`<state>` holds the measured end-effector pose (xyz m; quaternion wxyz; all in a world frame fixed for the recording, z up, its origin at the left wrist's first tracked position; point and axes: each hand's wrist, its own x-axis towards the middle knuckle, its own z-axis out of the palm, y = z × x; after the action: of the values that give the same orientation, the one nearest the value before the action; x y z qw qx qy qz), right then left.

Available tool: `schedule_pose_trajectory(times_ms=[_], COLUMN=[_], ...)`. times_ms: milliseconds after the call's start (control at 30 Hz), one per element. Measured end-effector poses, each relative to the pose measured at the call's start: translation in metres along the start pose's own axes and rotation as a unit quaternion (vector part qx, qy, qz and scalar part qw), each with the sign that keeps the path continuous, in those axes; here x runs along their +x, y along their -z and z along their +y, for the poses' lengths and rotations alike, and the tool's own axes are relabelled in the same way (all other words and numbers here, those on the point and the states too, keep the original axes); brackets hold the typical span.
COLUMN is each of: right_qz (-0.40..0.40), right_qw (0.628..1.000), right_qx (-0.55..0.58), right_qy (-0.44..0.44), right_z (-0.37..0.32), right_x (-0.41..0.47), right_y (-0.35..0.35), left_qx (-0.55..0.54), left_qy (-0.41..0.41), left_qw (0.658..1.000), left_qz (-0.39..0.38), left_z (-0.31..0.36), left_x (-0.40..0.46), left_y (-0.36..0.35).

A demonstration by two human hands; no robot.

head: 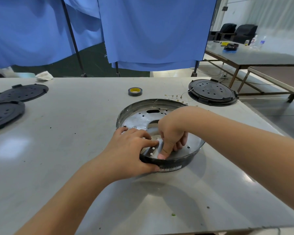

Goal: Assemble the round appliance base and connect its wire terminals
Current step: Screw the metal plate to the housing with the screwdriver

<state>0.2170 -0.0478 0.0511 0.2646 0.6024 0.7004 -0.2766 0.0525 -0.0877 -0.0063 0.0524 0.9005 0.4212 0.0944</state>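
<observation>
The round appliance base [141, 114], a black ring with a silver perforated metal plate inside, lies on the grey table in the middle. My left hand [129, 150] grips its near rim, thumb outside on the black wall, fingers over the edge onto the plate. My right hand [172, 136] reaches down into the base, fingers curled and thumb pressing near the inner rim, pinching something small and pale that I cannot identify. Loose wires with small terminals [176, 97] lie on the table just behind the base.
A roll of dark tape [135, 91] stands behind the base. A black round cover [211, 91] sits at the back right, two more black covers [20, 92] at the far left. Blue curtains hang behind the table; another table stands to the right.
</observation>
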Motion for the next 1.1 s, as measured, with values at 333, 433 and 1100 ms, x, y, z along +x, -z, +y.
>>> schedule_pose_trajectory(times_ms=[333, 433, 1100], right_qz=[0.300, 0.435, 0.372], right_qw=[0.922, 0.879, 0.867], right_qx=[0.216, 0.196, 0.280], right_qy=[0.116, -0.024, -0.176], right_z=[0.073, 0.119, 0.145], right_x=[-0.045, -0.035, -0.012], right_y=[-0.006, -0.007, -0.030], left_qx=[-0.042, -0.100, -0.096], left_qy=[0.007, 0.035, 0.072], left_qw=[0.997, 0.988, 0.969], left_qz=[-0.057, -0.111, -0.216], left_z=[0.002, 0.005, 0.003], left_x=[0.001, 0.011, 0.053], left_y=[0.011, 0.026, 0.038])
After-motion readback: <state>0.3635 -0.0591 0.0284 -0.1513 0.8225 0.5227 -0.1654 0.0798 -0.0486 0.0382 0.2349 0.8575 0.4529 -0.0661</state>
